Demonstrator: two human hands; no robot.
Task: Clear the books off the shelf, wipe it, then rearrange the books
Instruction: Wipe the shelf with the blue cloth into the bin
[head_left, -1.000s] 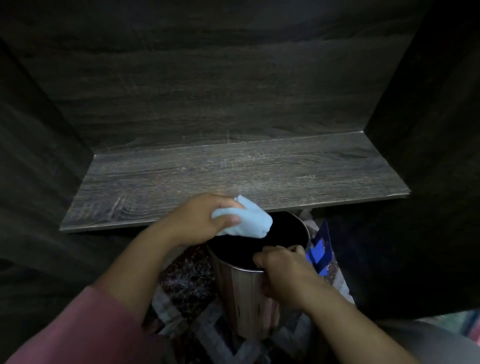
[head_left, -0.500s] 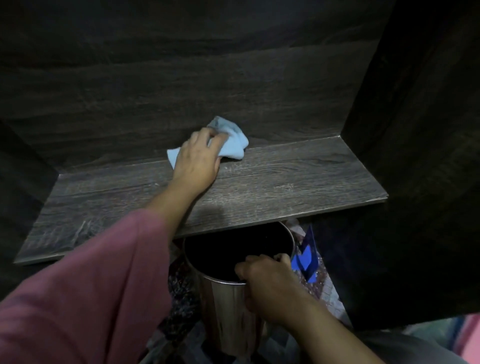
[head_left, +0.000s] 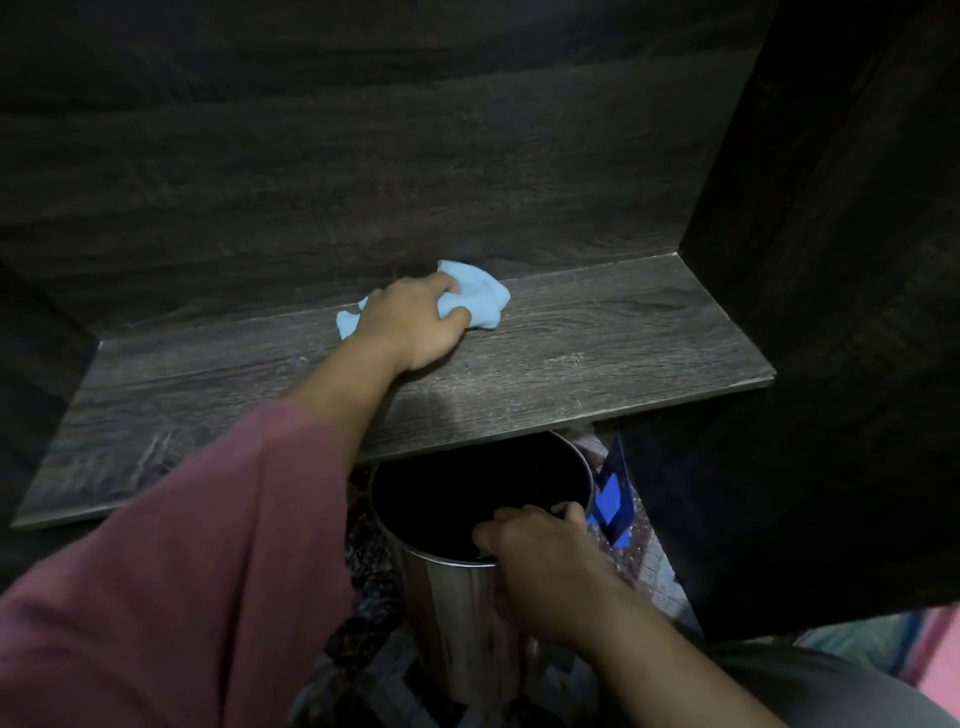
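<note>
Shelf: dark wood-grain shelf board (head_left: 597, 353) lay bare of books, walled behind and at both ends.
Cloth: bunched light-blue cloth (head_left: 488, 301) sat mid-shelf by the back wall (head_left: 363, 182).
Left hand (head_left: 415, 325): curled over the cloth, pressing it down.
Right hand (head_left: 540, 556): gripped the shiny metal bin (head_left: 457, 623) by its rim, below the front edge.
Wiping: long even strokes into both corners would likely serve best.
Room: open board lay either side.

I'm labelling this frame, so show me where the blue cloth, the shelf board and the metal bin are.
blue cloth (head_left: 485, 299), head view, on its bunched right end.
shelf board (head_left: 613, 338), head view, on bare wood right of the cloth.
metal bin (head_left: 452, 623), head view, on its shiny outer wall.
</note>
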